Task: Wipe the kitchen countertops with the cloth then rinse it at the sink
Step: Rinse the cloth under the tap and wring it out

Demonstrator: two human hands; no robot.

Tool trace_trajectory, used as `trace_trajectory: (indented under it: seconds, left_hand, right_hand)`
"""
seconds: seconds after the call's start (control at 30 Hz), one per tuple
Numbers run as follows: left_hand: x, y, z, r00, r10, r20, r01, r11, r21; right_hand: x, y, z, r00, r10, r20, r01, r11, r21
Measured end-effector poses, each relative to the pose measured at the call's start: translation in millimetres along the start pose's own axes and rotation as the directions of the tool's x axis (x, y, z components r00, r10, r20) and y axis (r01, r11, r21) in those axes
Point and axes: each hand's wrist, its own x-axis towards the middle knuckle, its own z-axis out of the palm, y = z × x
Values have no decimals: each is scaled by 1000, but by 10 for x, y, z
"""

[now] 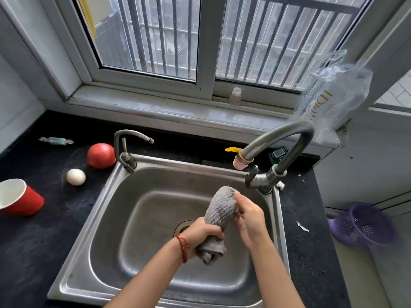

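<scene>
A grey textured cloth (220, 207) is bunched into a roll over the steel sink (104, 210), below the spout of the large curved faucet (280, 136). My left hand (202, 234) is closed around the cloth's lower end, with a red string on its wrist. My right hand (249, 216) touches the cloth's upper right side with fingers curled on it. A thin stream of water seems to fall from the spout onto the cloth's top. The dark countertop (33, 252) surrounds the sink.
Left of the sink lie a tipped red cup (20, 197), a white egg (76, 176), a red tomato (101, 155) and a wrapped candy (55, 140). A small second tap (130, 147) stands at the sink's back left. A purple basket (364, 225) sits right; a plastic bag (333, 96) hangs above.
</scene>
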Motion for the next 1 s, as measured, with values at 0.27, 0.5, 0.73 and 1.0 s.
trace_trajectory:
  seconds: [0.27,0.5,0.73,1.0]
  left_hand:
    - [-62,1,181,940,-255,225,298,937,-182]
    - [-237,41,214,959,-268,89,275,959,-69]
    - [-20,-25,234,942,246,-230,108,426,898]
    - [43,-176,218,888,397,-231,172,180,969]
  right_hand:
    - [-68,448,-170,870,249,425,-424,817,390]
    - [99,139,38,962,235,138,-253,959,127]
    - [167,292,169,980,-37,-194,-28,946,-324]
    - [324,458,62,888,-53,-457,-155,900,-407]
